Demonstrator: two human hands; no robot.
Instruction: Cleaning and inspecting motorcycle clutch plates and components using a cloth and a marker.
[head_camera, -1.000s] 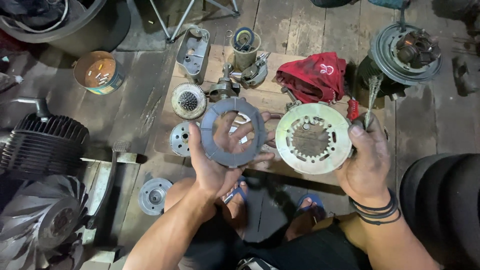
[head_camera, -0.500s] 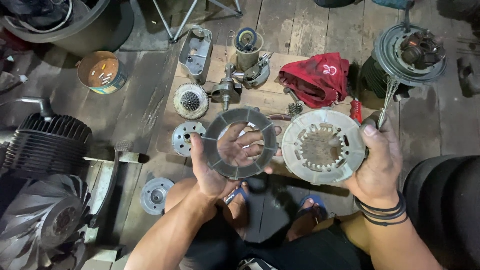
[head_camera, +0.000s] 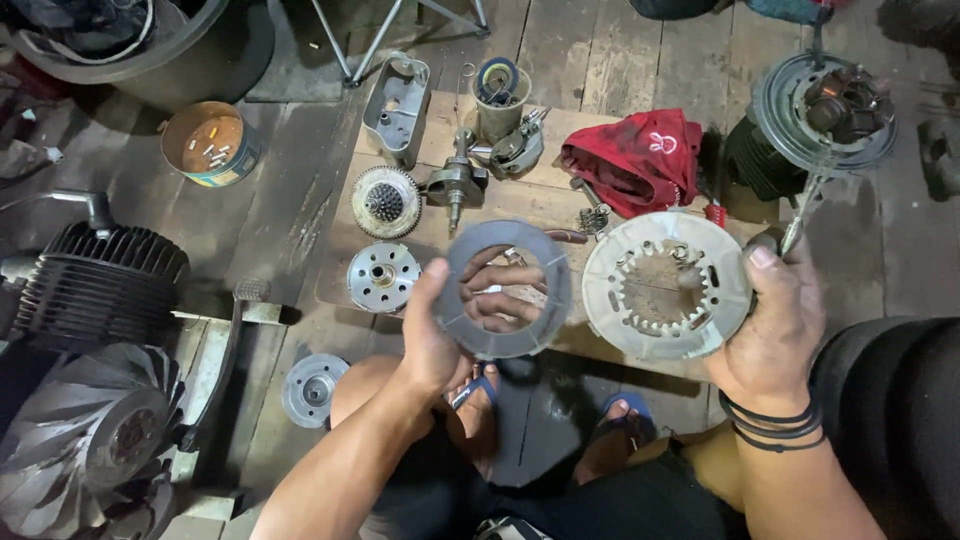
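My left hand (head_camera: 450, 330) grips a flat grey friction ring (head_camera: 507, 288) by its left rim, with my fingers showing through its hole. My right hand (head_camera: 780, 320) holds a larger silver metal disc (head_camera: 665, 285) with a toothed central opening, thumb on its right edge. The same hand also pins a screwdriver (head_camera: 800, 215) with a red handle end against the disc. Both parts are raised side by side over a wooden board (head_camera: 560, 205) on the floor.
On the board lie a small gear wheel (head_camera: 385, 202), a round hub (head_camera: 382, 277), a crank part (head_camera: 456, 185), a metal cover (head_camera: 397, 95) and a red cloth (head_camera: 635, 160). A finned engine (head_camera: 95, 280) sits left, a tin can (head_camera: 210, 143) behind it, another engine part (head_camera: 820, 110) right.
Both hands have shifted slightly right and up with their parts. The grey ring tilted so my fingers show through its hole. The disc moved a little away from the ring.
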